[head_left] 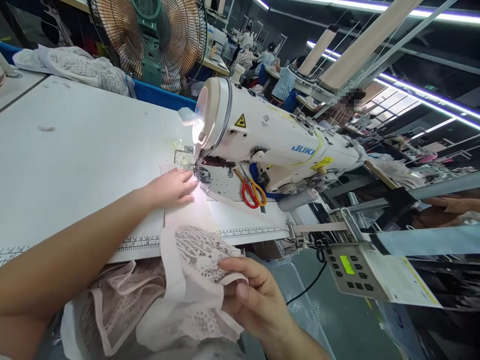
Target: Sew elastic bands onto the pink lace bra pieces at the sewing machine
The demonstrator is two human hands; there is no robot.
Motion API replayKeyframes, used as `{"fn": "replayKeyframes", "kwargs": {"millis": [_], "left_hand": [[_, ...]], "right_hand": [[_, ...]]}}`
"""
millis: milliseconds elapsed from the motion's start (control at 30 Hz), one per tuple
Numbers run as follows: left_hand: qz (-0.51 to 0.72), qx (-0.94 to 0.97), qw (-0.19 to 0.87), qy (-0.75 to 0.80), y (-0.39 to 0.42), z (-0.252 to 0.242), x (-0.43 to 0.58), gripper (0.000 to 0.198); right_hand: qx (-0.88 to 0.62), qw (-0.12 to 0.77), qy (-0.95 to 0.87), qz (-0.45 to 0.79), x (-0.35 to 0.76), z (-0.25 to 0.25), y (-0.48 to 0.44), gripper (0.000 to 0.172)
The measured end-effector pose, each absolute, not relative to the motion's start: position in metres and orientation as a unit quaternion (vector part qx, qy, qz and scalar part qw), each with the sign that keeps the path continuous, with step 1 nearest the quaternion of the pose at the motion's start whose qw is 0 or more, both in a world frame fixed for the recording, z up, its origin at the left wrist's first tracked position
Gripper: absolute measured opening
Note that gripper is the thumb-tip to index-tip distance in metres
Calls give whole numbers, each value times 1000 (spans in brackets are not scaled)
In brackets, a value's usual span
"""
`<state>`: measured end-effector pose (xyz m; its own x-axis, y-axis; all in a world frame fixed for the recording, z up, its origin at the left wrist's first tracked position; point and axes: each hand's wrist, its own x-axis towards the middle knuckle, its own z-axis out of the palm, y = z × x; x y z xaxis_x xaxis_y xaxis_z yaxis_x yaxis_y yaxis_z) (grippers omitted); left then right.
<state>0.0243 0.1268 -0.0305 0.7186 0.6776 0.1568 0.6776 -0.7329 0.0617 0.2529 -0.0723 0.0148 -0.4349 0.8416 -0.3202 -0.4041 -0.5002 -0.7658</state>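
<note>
Pinching lacy cloth [206, 252], your right hand [258, 295] is curled; your left hand [172, 188] lies flat, fingers spread. Sewing looks partly done, with lots left hanging.

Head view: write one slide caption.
Left hand resting on pale pink fabric beside a white JUKI sewing machine, right hand holding pale openwork lace.

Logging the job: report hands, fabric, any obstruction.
Left hand flat on pale fabric. Right hand pinches lace section. Scissors under sewing machine arm, apart from both hands.
</note>
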Motion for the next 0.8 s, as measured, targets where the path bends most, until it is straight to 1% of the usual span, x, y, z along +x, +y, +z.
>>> {"fn": "replayKeyframes", "kwargs": {"millis": [100,200,267,500,733,800], "left_hand": [[-106,-932,-8,-346,124,-33,23,34],[-137,-933,-44,-329,118,-33,22,29],[-148,-930,-62,-331,113,-33,21,28],[-140,-935,-81,-315,107,-31,22,30],[-116,-940,-52,-317,106,-26,23,27],[-128,-938,-52,-317,106,-25,23,26]], "right_hand": [[-320,381,-327,803,256,16,-76,41],[-306,363,-336,814,261,14,-80,49],[-305,348,-333,821,263,16,-81,52],[-281,354,-341,824,261,23,-74,48],[-246,342,-377,825,258,21,-55,44],[-239,336,-383,827,257,21,-51,43]]}}
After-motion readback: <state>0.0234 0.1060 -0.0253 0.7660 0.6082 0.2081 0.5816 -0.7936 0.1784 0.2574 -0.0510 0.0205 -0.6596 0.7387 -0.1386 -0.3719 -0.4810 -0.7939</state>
